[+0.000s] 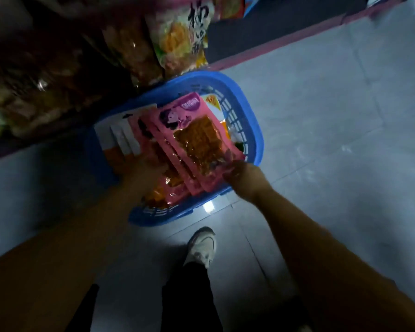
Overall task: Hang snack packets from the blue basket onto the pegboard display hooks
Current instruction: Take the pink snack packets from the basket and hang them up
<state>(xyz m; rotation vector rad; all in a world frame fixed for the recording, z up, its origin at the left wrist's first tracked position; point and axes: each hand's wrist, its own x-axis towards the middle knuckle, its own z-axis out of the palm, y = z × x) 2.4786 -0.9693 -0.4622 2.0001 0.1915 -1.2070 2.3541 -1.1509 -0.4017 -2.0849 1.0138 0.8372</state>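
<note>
A blue basket (252, 130) stands on the floor below me, holding pink snack packets and white-and-orange ones (118, 140). Over it, a fanned stack of pink snack packets (197, 137) with clear windows of brown food is held up. My right hand (243, 174) pinches the stack's near right corner. My left hand (145, 167) reaches in from the left and touches the stack's underside and left edge; its fingers are partly hidden by the packets. Snack packets hang on the display (177, 37) at the upper left, dark and blurred.
Grey tiled floor (333, 116) spreads to the right of the basket. My white shoe (200, 245) stands just in front of the basket. A dark shelf base with a pink strip (273, 41) runs along the top right.
</note>
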